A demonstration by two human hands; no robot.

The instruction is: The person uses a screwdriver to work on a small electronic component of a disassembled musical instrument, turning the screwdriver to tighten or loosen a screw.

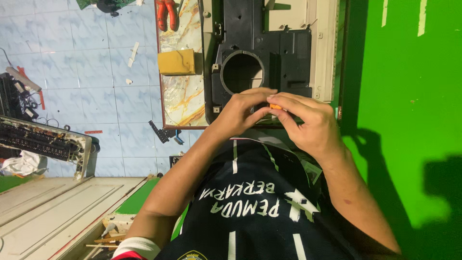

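The fingertips of both hands meet around 1 small orange part (275,106). The right hand (308,126) pinches it between thumb and forefinger; only a sliver of orange shows between the fingertips. The left hand (240,113) is curled closed, thumb and forefinger pressing against the same part from the opposite side. What the part is cannot be told; most of it is hidden by the fingers.

Position of the part: it is held in the air, close in front of the person's body, at the near edge of the black plastic housing (262,58). The housing's round opening (242,72) lies just beyond the left hand's knuckles.

Risk assessment:
1. The part is small and held only at the fingertips. A slip of either pinch would likely drop it onto the dark shirt (255,202) or the tiled floor (82,67), where loose scraps already lie.
2. Uneven pressure from the 2 hands could twist or snap the part.
3. The fingers hide the part from view, so misalignment may go unnoticed.

Farther out, a yellow block (176,62) rests on the marbled board (183,96), red-handled pliers (166,13) lie at its far end, and a green wall (404,72) stands to the right.
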